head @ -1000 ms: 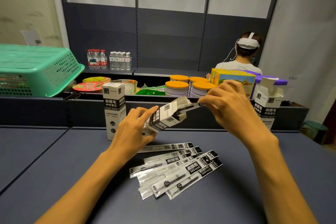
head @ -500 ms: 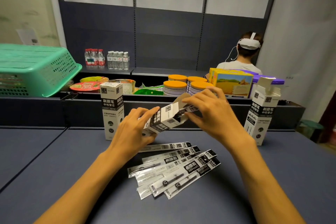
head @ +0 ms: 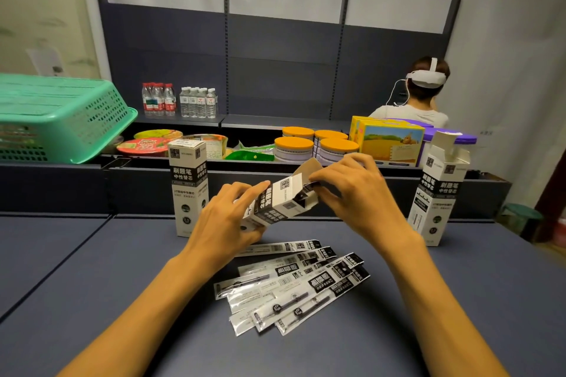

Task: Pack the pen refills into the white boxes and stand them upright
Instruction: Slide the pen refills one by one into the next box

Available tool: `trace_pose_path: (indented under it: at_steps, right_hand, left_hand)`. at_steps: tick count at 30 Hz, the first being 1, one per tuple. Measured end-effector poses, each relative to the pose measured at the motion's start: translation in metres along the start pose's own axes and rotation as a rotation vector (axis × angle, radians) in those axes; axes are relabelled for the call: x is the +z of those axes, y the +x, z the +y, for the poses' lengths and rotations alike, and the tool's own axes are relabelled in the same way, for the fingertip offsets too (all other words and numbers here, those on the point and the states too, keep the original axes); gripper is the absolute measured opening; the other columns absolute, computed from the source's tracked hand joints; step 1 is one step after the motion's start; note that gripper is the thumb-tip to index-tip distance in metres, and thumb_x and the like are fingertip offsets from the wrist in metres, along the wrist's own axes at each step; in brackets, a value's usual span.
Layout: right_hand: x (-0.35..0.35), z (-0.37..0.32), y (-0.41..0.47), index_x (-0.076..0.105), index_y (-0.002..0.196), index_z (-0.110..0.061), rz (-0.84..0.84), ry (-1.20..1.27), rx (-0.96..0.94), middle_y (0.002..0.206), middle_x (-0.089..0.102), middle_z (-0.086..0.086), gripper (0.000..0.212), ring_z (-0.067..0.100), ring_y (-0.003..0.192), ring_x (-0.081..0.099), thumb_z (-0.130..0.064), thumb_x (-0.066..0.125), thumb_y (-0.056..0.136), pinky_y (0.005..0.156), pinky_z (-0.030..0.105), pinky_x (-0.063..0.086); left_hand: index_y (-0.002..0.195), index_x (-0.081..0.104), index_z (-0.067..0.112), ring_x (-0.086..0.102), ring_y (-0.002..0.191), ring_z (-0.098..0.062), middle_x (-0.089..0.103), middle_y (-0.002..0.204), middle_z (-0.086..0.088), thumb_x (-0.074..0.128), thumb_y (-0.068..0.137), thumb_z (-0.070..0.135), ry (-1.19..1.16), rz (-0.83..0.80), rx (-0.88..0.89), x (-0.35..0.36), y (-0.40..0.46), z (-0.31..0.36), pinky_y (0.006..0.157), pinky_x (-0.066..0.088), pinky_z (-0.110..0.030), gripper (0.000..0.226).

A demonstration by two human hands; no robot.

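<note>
Pen refills [head: 291, 288] in their printed sleeves lay fanned in a loose pile on the dark table [head: 92, 300], below and between the two wrists, overlapping one another with their black ends toward the right.

At the far left a green basket [head: 61, 119] sat on the raised ledge behind the table, with water bottles [head: 179, 99] on the shelf beyond it. A closed white box [head: 188, 187] stood upright on the table near its back edge, just left of the hands.

The left hand [head: 228, 223] gripped the lower end of a tilted white box [head: 277, 202], its fingers [head: 245, 193] curled round the box's side and clamped on it, the thumb underneath (mostly hidden). That box was held off the table, its open end raised toward the right, flap up, with dark refill ends showing in the mouth.

The right hand [head: 358, 196] was at that open end, its fingers [head: 321, 176] bent and drawn together, pinching at the refill ends and the edge of the opening; whether they gripped a refill or only the cardboard could not be told.

Behind the hands stood orange-lidded tubs [head: 312, 145] and a yellow carton [head: 390, 141]. At the right an open white box [head: 436, 193] stood upright on the table, its top flap raised. Farther back a person wearing a white headset [head: 425, 78] faced away.
</note>
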State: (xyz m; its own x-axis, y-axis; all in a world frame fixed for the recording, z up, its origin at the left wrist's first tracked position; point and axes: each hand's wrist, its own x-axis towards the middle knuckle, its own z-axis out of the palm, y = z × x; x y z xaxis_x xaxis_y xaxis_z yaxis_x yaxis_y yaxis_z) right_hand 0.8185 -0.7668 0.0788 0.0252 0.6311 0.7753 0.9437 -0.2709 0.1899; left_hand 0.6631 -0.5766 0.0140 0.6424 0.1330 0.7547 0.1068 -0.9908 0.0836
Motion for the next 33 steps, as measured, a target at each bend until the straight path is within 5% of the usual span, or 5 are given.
trace_pose_path:
  at_steps: [19, 22, 25, 28, 33]
  right_hand:
    - [0.021, -0.003, -0.012, 0.066, 0.113, -0.018, -0.116, 0.157, -0.060, 0.109, 0.068, -0.001, 0.026, 0.019, 0.094, 0.060, -0.022, 0.061, 0.088, 0.084, 0.036, 0.043]
    - [0.015, -0.001, -0.015, 0.061, 0.124, -0.021, -0.100, 0.272, 0.053, 0.112, 0.067, -0.005, 0.034, 0.012, 0.095, 0.057, -0.027, 0.060, 0.091, 0.085, 0.029, 0.042]
    - [0.011, 0.006, -0.019, 0.065, 0.109, -0.026, -0.040, 0.462, 0.248, 0.098, 0.067, -0.009, 0.020, 0.007, 0.088, 0.059, -0.028, 0.059, 0.090, 0.080, 0.029, 0.048]
    - [0.026, 0.015, -0.027, 0.066, 0.092, -0.027, -0.213, 0.472, 0.364, 0.087, 0.066, -0.011, 0.005, 0.004, 0.081, 0.061, -0.029, 0.061, 0.090, 0.075, 0.037, 0.054]
    - [0.061, 0.006, -0.040, 0.067, 0.109, -0.028, -0.607, 0.446, 0.394, 0.102, 0.063, -0.013, 0.030, 0.002, 0.091, 0.058, -0.048, 0.064, 0.086, 0.082, 0.034, 0.054]
  left_hand:
    - [0.141, 0.044, 0.022, 0.051, 0.097, -0.016, 0.056, 0.113, -0.001, 0.082, 0.068, 0.027, -0.016, -0.021, -0.004, 0.002, -0.002, 0.001, 0.058, 0.054, -0.031, 0.083]
    - [0.141, 0.044, 0.022, 0.052, 0.097, -0.018, 0.056, 0.113, -0.001, 0.082, 0.069, 0.026, -0.018, -0.016, -0.022, 0.002, -0.002, -0.001, 0.060, 0.053, -0.031, 0.082]
    - [0.141, 0.044, 0.023, 0.051, 0.100, -0.018, 0.056, 0.114, -0.001, 0.081, 0.070, 0.028, -0.022, -0.009, -0.044, 0.001, -0.002, -0.003, 0.063, 0.052, -0.034, 0.080]
    - [0.141, 0.044, 0.023, 0.050, 0.101, -0.018, 0.055, 0.114, -0.001, 0.081, 0.071, 0.028, -0.036, 0.001, -0.065, 0.001, -0.001, -0.003, 0.063, 0.051, -0.032, 0.080]
    - [0.142, 0.042, 0.024, 0.049, 0.101, -0.017, 0.054, 0.113, -0.001, 0.082, 0.070, 0.028, -0.041, -0.007, -0.059, 0.003, -0.001, 0.000, 0.062, 0.050, -0.031, 0.082]
